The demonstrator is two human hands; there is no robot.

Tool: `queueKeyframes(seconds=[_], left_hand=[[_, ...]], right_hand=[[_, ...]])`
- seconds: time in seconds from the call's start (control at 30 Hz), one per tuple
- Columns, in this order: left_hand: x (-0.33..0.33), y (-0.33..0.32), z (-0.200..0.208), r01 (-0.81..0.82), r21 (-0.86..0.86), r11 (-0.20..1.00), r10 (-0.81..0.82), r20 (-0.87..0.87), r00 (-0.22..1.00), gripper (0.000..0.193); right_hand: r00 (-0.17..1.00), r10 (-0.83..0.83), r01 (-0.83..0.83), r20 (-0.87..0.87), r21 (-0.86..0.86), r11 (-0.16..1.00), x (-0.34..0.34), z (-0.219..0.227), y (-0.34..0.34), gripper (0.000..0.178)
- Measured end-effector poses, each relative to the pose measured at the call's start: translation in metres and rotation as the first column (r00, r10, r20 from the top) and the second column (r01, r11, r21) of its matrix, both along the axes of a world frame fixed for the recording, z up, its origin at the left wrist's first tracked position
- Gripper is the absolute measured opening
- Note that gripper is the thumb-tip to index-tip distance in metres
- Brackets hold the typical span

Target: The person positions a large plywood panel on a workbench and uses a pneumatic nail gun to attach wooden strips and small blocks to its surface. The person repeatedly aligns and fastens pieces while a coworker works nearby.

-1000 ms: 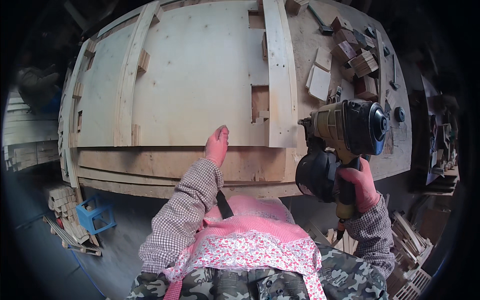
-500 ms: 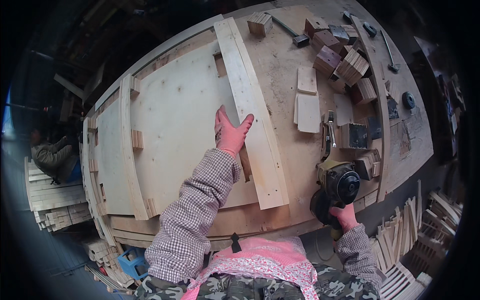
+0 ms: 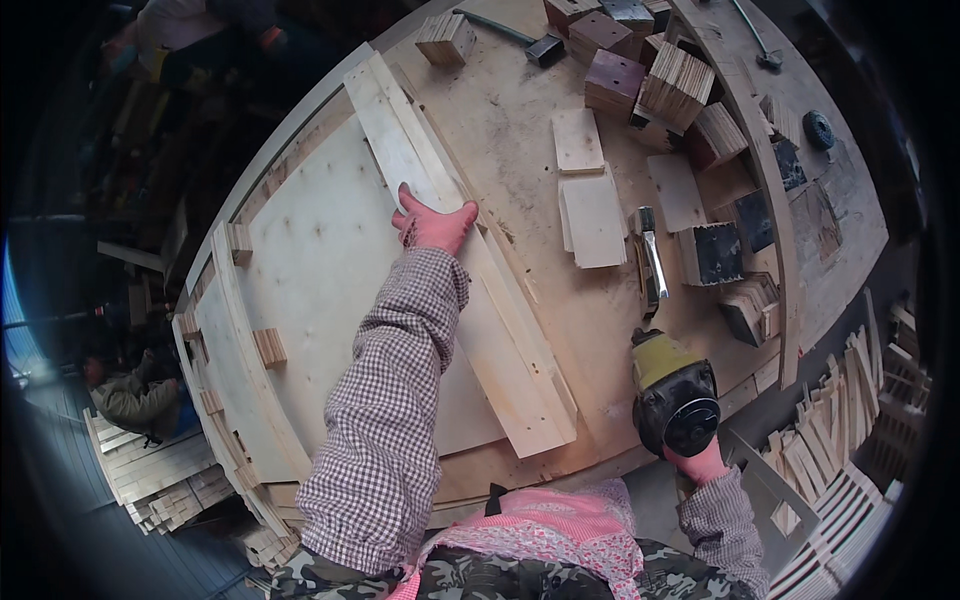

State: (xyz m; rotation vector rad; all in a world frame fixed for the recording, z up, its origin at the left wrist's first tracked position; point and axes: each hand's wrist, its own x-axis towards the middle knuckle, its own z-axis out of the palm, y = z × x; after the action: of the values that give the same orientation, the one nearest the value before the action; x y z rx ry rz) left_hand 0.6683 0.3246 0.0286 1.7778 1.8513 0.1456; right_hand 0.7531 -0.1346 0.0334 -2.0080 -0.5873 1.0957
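My left hand [image 3: 437, 222], in a pink glove, lies across a long pale wooden plank [image 3: 500, 370]. Its thumb is at the plank's right edge and its fingers curl over the left side, gripping it. Under the plank is a large pale plywood panel [image 3: 330, 240], with another lengthwise slat [image 3: 250, 350] to the left. My right hand [image 3: 700, 462], also pink-gloved, is closed round the handle of a yellow and black nail gun [image 3: 672, 385], which mostly hides its fingers. The gun's round black end faces up, near the table's front edge.
Thin plywood pieces [image 3: 595, 220] lie right of the plank. Stacked wood blocks [image 3: 675, 90], a hammer [image 3: 545, 50] and a long upright-edged strip [image 3: 770, 210] are farther right. Loose slats [image 3: 840, 390] fill the lower right. A person [image 3: 140, 395] sits at far left.
My left hand has moved from the plank's left edge onto the plank and now grips across it. The nail gun has turned in my right hand. The whole view has shifted.
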Motion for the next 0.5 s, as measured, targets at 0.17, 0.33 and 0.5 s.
queueKeyframes(seconds=[0.17, 0.33, 0.5], left_hand=[[-0.002, -0.002, 0.003, -0.017, 0.006, 1.0, 0.017, 0.047, 0.999, 0.117], [-0.005, -0.003, 0.006, -0.039, -0.013, 0.999, 0.04, 0.094, 0.995, 0.12], [-0.007, -0.004, 0.002, -0.004, 0.029, 1.0, 0.002, 0.079, 0.997, 0.119]], right_hand=[[0.993, -0.017, 0.017, -0.115, -0.001, 1.0, 0.0, -0.016, -0.016, 0.067], [0.942, 0.281, -0.272, 0.186, -0.071, 0.96, 0.001, -0.032, -0.025, 0.07], [0.991, 0.117, -0.11, -0.069, 0.1, 0.989, 0.0, -0.03, -0.013, 0.066]])
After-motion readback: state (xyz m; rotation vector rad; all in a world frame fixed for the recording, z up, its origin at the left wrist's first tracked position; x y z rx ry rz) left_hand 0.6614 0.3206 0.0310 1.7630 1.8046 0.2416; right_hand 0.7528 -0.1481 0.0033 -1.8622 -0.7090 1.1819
